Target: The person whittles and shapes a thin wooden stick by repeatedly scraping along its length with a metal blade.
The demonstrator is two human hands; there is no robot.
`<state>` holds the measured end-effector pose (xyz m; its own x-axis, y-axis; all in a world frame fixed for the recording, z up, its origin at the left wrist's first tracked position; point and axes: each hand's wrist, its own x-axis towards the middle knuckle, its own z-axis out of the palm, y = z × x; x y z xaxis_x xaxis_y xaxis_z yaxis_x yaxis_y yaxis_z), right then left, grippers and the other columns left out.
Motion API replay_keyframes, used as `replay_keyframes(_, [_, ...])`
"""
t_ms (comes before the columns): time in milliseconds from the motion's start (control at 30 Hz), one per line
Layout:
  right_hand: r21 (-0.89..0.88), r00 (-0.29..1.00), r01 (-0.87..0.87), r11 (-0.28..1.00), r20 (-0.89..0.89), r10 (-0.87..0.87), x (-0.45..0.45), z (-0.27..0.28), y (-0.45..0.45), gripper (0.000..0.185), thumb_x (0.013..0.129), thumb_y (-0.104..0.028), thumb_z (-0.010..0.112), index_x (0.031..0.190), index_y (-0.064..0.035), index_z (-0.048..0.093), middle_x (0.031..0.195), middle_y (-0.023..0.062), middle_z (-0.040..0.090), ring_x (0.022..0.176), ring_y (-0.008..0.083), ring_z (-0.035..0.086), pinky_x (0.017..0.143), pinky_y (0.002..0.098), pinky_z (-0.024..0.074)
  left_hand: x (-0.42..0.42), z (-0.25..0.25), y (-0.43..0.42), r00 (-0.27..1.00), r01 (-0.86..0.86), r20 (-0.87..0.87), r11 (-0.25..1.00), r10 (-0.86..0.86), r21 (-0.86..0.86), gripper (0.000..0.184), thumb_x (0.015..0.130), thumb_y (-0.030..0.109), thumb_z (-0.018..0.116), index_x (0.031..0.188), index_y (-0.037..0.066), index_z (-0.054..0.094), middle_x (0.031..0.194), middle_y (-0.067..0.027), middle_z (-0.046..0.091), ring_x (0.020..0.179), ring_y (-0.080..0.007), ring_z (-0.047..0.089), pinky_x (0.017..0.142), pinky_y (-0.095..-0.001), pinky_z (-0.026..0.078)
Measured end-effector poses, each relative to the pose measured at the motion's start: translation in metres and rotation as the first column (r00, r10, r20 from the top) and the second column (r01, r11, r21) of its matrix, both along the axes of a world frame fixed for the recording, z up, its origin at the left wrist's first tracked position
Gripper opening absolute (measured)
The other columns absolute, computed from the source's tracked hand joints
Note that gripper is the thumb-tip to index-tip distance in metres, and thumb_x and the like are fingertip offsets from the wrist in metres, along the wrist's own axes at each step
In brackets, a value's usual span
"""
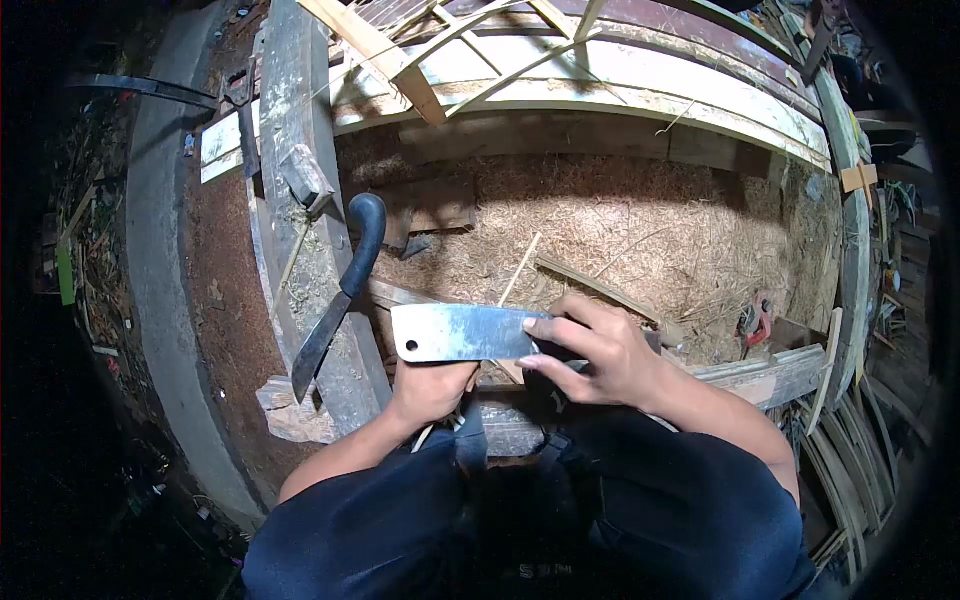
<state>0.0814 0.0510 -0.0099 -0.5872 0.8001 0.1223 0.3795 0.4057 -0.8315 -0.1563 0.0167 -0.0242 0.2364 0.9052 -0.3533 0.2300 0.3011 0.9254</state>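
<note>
The right hand (600, 350) clamps the cleaver (460, 333); left hand (432, 388) beneath its blade, grip hidden; machete (363, 265) left of cleaver.

A broad, silver-metal blade with a round hole (465, 334) spans the centre, its holed end toward 9 o'clock. The right hand (600, 352) has fingertips and thumb against its 3 o'clock end; the left hand (434, 388) is partly hidden beneath. At 9 o'clock, a dark machete with a curved black handle (364, 252) lies across a weathered grey wooden beam (288, 90).
</note>
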Motion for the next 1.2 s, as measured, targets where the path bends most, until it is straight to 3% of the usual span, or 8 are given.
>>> replay_keyframes(100, [-0.005,0.955,0.290,0.957,-0.060,-0.290,0.000,-0.022,0.014,0.027,0.084,-0.017,0.076,0.103,-0.0006,0.067,0.075,0.0141,0.060,0.063,0.0256,0.063,0.054,0.0368,0.0512,0.009,0.020,0.011,0.976,-0.074,0.152,0.900,0.153,-0.429,0.023,0.092,0.002,0.062,0.113,0.000,0.070,0.063,-0.0018,0.064,0.055,-0.0095,0.057,0.052,-0.0256,0.046])
replay_keyframes(267, [0.004,1.000,0.026,1.000,-0.001,-0.026,-0.003,-0.007,-0.003,0.026,0.084,-0.022,0.076,0.100,-0.0029,0.067,0.075,0.0143,0.060,0.061,0.0269,0.064,0.053,0.0369,0.0523,-0.007,-0.010,-0.014,0.999,-0.005,0.031,0.999,0.006,-0.047,0.016,0.096,0.009,0.063,0.106,-0.001,0.072,0.061,0.0002,0.060,0.047,-0.0034,0.048,0.041,-0.0219,0.036])
replay_keyframes(367, [0.062,0.977,0.203,0.977,-0.073,-0.198,-0.004,-0.024,0.009,0.023,0.085,-0.020,0.075,0.097,-0.0013,0.066,0.077,0.0146,0.062,0.060,0.0254,0.064,0.051,0.0349,0.0523,0.011,0.018,0.009,0.968,-0.170,0.107,0.912,0.225,-0.374,0.011,0.094,0.006,0.063,0.092,-0.002,0.070,0.061,-0.0007,0.061,0.049,-0.0062,0.051,0.044,-0.0258,0.040])
replay_keyframes(500, [0.086,0.998,-0.022,0.996,0.053,0.018,-0.003,0.003,-0.001,0.022,0.086,-0.022,0.074,0.094,-0.0028,0.067,0.075,0.0121,0.062,0.060,0.0195,0.062,0.048,0.0323,0.0522,0.000,-0.001,-0.007,0.995,-0.049,0.076,0.991,0.059,-0.122,0.018,0.096,0.012,0.064,0.105,-0.001,0.073,0.063,0.0017,0.061,0.048,-0.0020,0.046,0.043,-0.0209,0.035])
replay_keyframes(633, [0.042,0.959,0.283,0.958,-0.017,-0.283,-0.002,-0.027,0.011,0.025,0.087,-0.022,0.074,0.095,0.0003,0.065,0.077,0.0138,0.063,0.061,0.0213,0.064,0.049,0.0343,0.0532,0.011,0.011,0.006,0.965,-0.159,0.143,0.928,0.217,-0.336,0.016,0.096,0.010,0.063,0.101,-0.003,0.071,0.066,0.0001,0.064,0.048,-0.0026,0.048,0.043,-0.0220,0.036])
replay_keyframes(967, [0.066,0.999,0.049,0.997,-0.010,-0.049,-0.001,-0.013,0.001,0.021,0.085,-0.014,0.075,0.096,0.0013,0.065,0.080,0.0149,0.063,0.061,0.0221,0.065,0.050,0.0336,0.0523,0.010,-0.003,-0.006,0.957,-0.224,0.141,0.953,0.255,-0.203,0.027,0.094,0.010,0.067,0.119,0.000,0.069,0.061,0.0064,0.055,0.050,-0.0004,0.044,0.044,-0.0208,0.034])
replay_keyframes(1100, [-0.006,0.939,0.339,0.941,-0.067,-0.338,0.003,-0.033,0.012,0.029,0.084,-0.021,0.077,0.100,0.0007,0.066,0.081,0.0151,0.063,0.060,0.0247,0.064,0.050,0.0370,0.0513,0.011,0.010,0.006,0.979,-0.134,0.108,0.940,0.176,-0.313,0.016,0.094,0.006,0.064,0.106,0.000,0.071,0.063,0.0031,0.060,0.049,-0.0027,0.049,0.044,-0.0222,0.037])
replay_keyframes(1200, [0.060,0.984,0.179,0.982,-0.032,-0.177,0.004,-0.019,0.005,0.032,0.084,-0.024,0.077,0.099,0.0018,0.066,0.082,0.0151,0.063,0.063,0.0236,0.065,0.051,0.0365,0.0516,0.009,0.003,-0.004,0.972,-0.151,0.135,0.952,0.192,-0.266,0.013,0.095,0.009,0.064,0.097,-0.001,0.072,0.061,0.0021,0.059,0.048,-0.0030,0.046,0.044,-0.0227,0.035])
